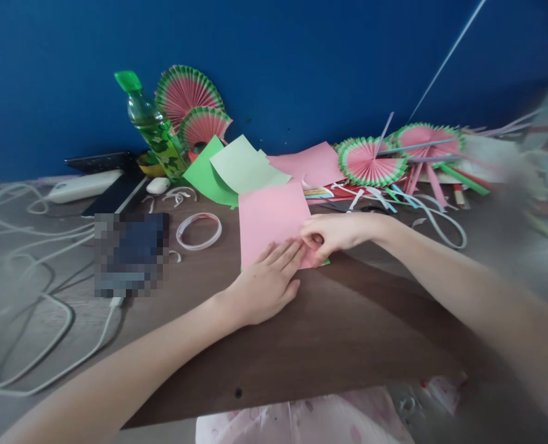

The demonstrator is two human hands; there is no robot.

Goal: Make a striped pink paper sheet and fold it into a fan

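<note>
A sheet of pink paper [274, 216] lies on the brown table, and slivers of green show under its lower edge. Flat on the lower part of this sheet is my left hand [267, 280], fingers stretched out and pointing up and to the right. My right hand [332, 234] is at the sheet's lower right corner, its fingers curled and the thumb close to the forefinger in a pinch at the paper. The two hands' fingertips almost meet. Just behind the pink sheet are a pale green sheet [249, 163] and a bright green sheet [211, 176].
Folded pink-and-green paper fans [373, 163] lie at the back right among paper strips; more fans [188, 92] lean on the blue wall. A green-capped bottle [156, 126] stands back left. A tape roll [199, 232], a blurred-out phone [135, 253] and white cables [65, 308] lie left.
</note>
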